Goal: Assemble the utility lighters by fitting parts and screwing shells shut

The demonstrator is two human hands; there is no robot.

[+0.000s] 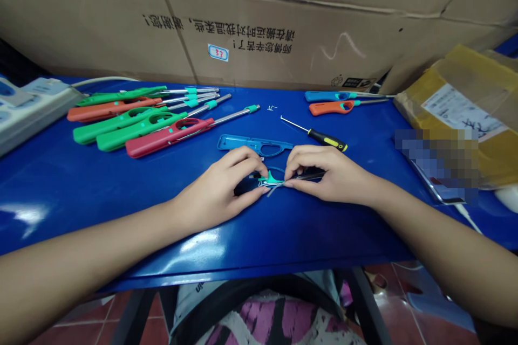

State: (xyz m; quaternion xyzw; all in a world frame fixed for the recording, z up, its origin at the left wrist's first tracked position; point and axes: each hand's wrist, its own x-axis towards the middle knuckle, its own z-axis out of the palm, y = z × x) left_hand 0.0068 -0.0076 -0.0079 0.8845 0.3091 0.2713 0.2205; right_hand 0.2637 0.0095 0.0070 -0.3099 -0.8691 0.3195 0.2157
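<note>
Both my hands meet at the middle of the blue table [81, 194]. My left hand [224, 186] and my right hand [324, 175] pinch a small teal part [270, 178] with thin metal wires between their fingertips; a dark piece lies under my right fingers. Just behind my hands lies an open blue lighter shell half [254, 145]. A small screwdriver [315, 134] with a black and yellow handle lies behind my right hand.
Several long green, orange and red stick lighters [141, 121] lie at the back left. A blue and an orange lighter [342, 101] lie at the back right. Cardboard boxes [243, 21] wall the back. A power strip [28, 108] sits left, a yellow package [469, 108] right.
</note>
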